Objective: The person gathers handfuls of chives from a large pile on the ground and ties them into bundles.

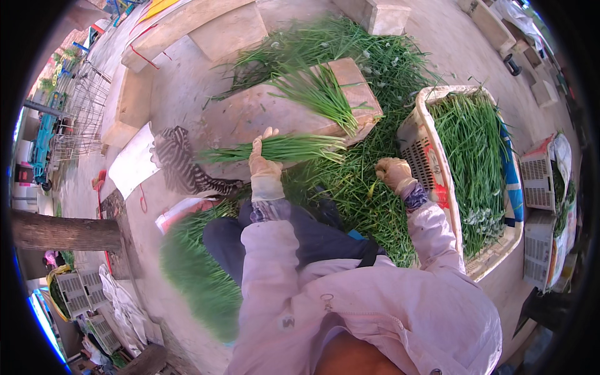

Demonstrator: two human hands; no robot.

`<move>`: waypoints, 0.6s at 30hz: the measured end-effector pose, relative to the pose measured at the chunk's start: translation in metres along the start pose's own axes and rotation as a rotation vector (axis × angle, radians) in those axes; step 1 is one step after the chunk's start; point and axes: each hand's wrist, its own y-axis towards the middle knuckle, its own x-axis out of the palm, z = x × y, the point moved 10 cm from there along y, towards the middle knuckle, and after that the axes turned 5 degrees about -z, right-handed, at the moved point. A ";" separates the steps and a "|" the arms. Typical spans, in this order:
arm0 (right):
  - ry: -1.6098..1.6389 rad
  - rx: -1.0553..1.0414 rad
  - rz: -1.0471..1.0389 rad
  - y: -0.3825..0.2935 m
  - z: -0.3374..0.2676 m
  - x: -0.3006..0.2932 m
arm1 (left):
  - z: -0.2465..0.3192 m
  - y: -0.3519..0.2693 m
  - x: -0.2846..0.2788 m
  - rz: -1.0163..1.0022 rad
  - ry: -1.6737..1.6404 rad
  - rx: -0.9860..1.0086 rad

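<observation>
My left hand (265, 161), in a pale thin glove, grips a bunch of long green garlic chives (300, 147). The bunch lies level, with its pale cut ends to the right, along the near edge of a flat slab (253, 110). A second bunch of garlic chives (328, 98) rests on the slab's right end. My right hand (395, 174), gloved too, is curled into a fist between loose trimmings (361, 206) and a white plastic crate (424, 112); nothing shows in its fingers. Upright chives (466, 159) fill much of the crate.
A striped cloth (185, 161) lies left of the slab. Blurred chives (201, 267) are heaped by my left leg. Beyond the slab spreads a flowering chive pile (389, 61). Stone blocks (187, 33) border the far side; more crates (539, 178) stand at right. A tree trunk (65, 233) is at left.
</observation>
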 end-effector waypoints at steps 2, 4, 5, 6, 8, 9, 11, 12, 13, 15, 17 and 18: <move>0.673 -0.234 0.371 -0.014 -0.036 -0.039 | 0.001 0.000 -0.004 0.012 0.028 -0.003; 0.648 -0.297 0.530 -0.024 -0.079 -0.082 | -0.004 -0.004 -0.010 0.012 0.029 -0.041; 0.374 -0.336 0.674 -0.027 -0.093 -0.099 | -0.008 -0.004 -0.004 -0.008 0.018 -0.062; 0.225 -0.292 0.660 -0.021 -0.101 -0.099 | -0.009 -0.004 0.000 -0.025 0.010 -0.073; 0.096 -0.292 0.580 -0.007 -0.118 -0.098 | -0.019 -0.012 0.023 -0.136 -0.011 -0.137; 0.202 -0.394 0.518 -0.003 -0.132 -0.099 | -0.023 -0.018 0.035 -0.194 -0.020 -0.169; 0.412 -0.465 0.388 0.013 -0.145 -0.084 | -0.026 -0.028 0.069 -0.439 -0.141 -0.212; 0.522 -0.487 0.335 0.011 -0.154 -0.084 | -0.030 -0.038 0.082 -0.556 -0.208 -0.241; 0.501 -0.442 0.265 0.017 -0.159 -0.079 | -0.035 -0.039 0.082 -0.511 -0.252 -0.262; 0.456 -0.338 0.130 0.025 -0.161 -0.066 | -0.045 -0.042 0.083 -0.424 -0.342 -0.314; 0.766 -0.394 0.057 0.029 -0.161 -0.053 | -0.048 -0.047 0.087 -0.379 -0.329 -0.327; 0.942 -0.411 -0.026 0.035 -0.156 -0.034 | -0.050 -0.051 0.089 -0.320 -0.306 -0.346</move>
